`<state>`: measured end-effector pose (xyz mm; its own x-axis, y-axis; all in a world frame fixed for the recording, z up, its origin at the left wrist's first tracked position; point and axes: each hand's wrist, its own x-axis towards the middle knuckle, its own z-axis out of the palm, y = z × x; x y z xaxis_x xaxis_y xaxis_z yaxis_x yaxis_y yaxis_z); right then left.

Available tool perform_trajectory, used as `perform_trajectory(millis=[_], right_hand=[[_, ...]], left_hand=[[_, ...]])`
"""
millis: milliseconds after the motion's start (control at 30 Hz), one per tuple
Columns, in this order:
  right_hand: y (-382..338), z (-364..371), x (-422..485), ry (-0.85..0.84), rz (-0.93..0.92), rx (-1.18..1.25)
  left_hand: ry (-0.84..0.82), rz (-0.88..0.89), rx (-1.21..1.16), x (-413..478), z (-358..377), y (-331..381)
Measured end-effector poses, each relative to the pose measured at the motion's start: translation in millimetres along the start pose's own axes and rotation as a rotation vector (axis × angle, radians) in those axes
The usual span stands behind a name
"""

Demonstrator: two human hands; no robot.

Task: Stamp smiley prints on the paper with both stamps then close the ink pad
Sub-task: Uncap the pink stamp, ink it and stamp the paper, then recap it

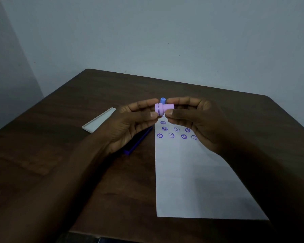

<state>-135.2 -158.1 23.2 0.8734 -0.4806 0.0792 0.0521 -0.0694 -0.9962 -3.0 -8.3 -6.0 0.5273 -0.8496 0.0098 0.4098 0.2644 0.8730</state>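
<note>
A pink stamp (163,108) lies sideways in the air above the table, pinched from both ends by my left hand (133,123) and my right hand (197,120). Just behind it the top of a blue stamp (162,100) sticks up; which fingers hold it is hidden. Below the hands a white paper (191,172) carries several purple smiley prints (176,129) near its far end. The open purple ink pad (139,142) lies left of the paper, mostly covered by my left hand.
The ink pad's clear lid (98,122) lies on the dark wooden table (60,155) to the left of the pad. A plain wall stands behind the table's far edge.
</note>
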Motion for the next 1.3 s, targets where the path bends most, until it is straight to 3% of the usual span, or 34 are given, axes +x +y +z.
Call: perform_trajectory(millis=[700, 833, 1033, 1133, 1300], right_hand=[[-3, 0, 3, 0.006, -0.06, -0.168], [-20, -13, 18, 0.115, -0.096, -0.152], [-20, -38, 52, 0.281, -0.184, -0.552], [-7, -45, 70, 0.314, -0.2, -0.753], [16, -52, 88, 0.261, -0.128, -0.8]], left_hand=[[0.032, 0.1, 0.213, 2, -4, -3], [0.115, 0.148, 0.246, 4, -10, 6], [0.413, 0.183, 0.321, 11, -39, 19], [0.446, 0.186, 0.336, 13, -42, 17], [0.457, 0.176, 0.357, 16, -44, 14]])
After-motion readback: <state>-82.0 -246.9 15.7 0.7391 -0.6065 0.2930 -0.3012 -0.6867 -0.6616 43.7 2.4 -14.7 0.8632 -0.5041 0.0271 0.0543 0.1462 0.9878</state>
